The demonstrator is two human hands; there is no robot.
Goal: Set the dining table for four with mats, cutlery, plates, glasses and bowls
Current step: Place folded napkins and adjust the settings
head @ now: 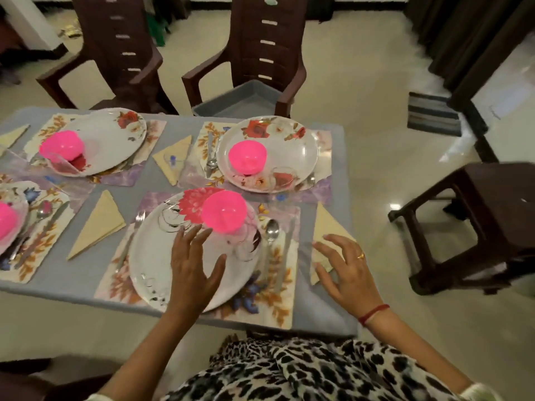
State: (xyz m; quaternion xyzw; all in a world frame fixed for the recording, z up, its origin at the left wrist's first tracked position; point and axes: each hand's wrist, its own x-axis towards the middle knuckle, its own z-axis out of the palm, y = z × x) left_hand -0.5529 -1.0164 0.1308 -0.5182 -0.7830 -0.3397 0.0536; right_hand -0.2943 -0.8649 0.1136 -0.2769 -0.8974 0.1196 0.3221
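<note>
The grey table [179,186] carries several floral mats, each with a white flowered plate and a pink bowl. On the nearest mat [278,299] lies a plate [156,256] bearing a pink bowl [224,211] and a clear glass [246,244]. A spoon [271,230] and knife lie to its right, a fork [130,241] to its left. My left hand [194,270] hovers open over this plate, fingers spread, just short of the bowl. My right hand [344,270] is open above a folded beige napkin [324,230] at the table's right edge.
Two brown chairs stand behind the table; the right chair [260,53] holds a grey tray [240,96]. A dark stool [474,221] stands close to the right of the table. More beige napkins [98,224] lie between the mats.
</note>
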